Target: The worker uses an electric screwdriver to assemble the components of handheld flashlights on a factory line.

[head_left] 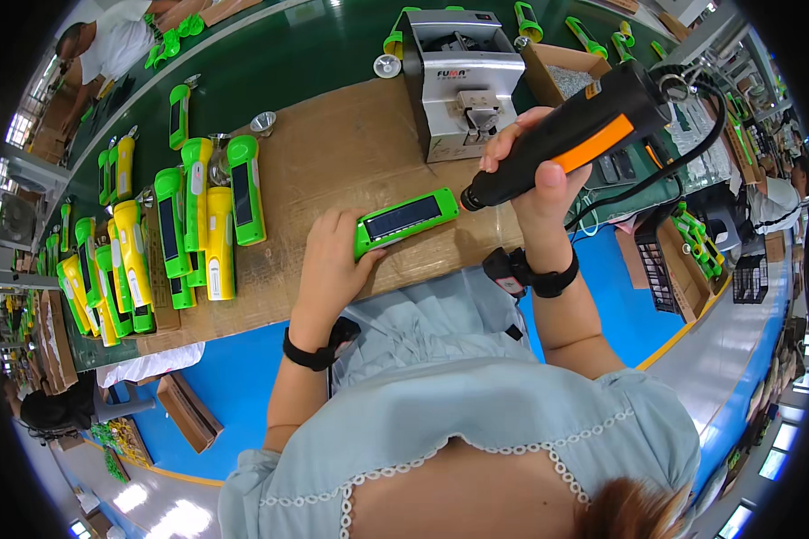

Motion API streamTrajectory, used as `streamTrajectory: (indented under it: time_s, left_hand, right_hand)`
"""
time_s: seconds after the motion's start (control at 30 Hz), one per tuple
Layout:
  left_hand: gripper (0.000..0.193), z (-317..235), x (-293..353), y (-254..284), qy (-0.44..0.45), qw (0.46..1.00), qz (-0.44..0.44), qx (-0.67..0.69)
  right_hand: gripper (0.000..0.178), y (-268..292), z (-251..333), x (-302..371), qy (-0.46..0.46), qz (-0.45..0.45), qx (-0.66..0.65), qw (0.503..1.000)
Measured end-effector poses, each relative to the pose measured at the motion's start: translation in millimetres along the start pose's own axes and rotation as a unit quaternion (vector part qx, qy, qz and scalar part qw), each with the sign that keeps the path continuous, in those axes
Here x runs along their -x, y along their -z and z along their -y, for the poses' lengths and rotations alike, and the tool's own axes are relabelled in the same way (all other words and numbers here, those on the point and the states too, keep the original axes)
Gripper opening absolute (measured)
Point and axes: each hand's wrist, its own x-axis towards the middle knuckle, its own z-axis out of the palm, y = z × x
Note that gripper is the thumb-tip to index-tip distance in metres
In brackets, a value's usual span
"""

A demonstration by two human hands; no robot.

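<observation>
1. A green flashlight is seen lying flat on the brown cardboard sheet that covers the table.
2. A long dark panel is set into its top side, and its body is bright green.
3. The flashlight is pressed down at its near end by the left hand, with the fingers spread over the edge.
4. A black and orange electric screwdriver is gripped tight by the right hand, with the fingers wrapped around it.
5. The screwdriver tip is held at the far end of the flashlight, and touching cannot be told for sure.
6. A grey screw feeder machine is placed just behind the flashlight.
7. More green and yellow flashlights are laid in rows on the left, well apart from the hands.
8. A cardboard box is set beside the machine, and something grey is seen inside it.
9. Another open box on the right is filled with green parts.
</observation>
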Motion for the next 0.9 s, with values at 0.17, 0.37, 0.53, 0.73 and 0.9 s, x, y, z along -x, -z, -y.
streamTrajectory:
  time_s: [0.17,0.37,0.53,0.73,0.9]
  left_hand:
    - [0.046,4,-1,0,-0.001,1.0,-0.004,0.001]
    - [0.045,4,-5,3,-0.002,1.0,0.008,0.017]
    - [0.044,4,-7,2,0.001,1.0,0.002,0.021]
    - [0.043,1,-8,5,0.019,1.0,-0.001,0.025]
    - [0.043,-2,-8,5,0.017,1.0,0.008,-0.009]
  right_hand:
    - [0.056,-2,-6,2,0.04,0.014,-0.101,0.994]
    - [0.053,-3,-18,8,0.029,0.013,-0.108,0.994]
    - [0.063,-2,-23,12,-0.068,0.042,-0.027,0.996]
    - [0.06,-8,-20,10,-0.088,0.057,-0.01,0.994]
    - [0.063,-2,-15,5,-0.053,0.052,-0.013,0.997]
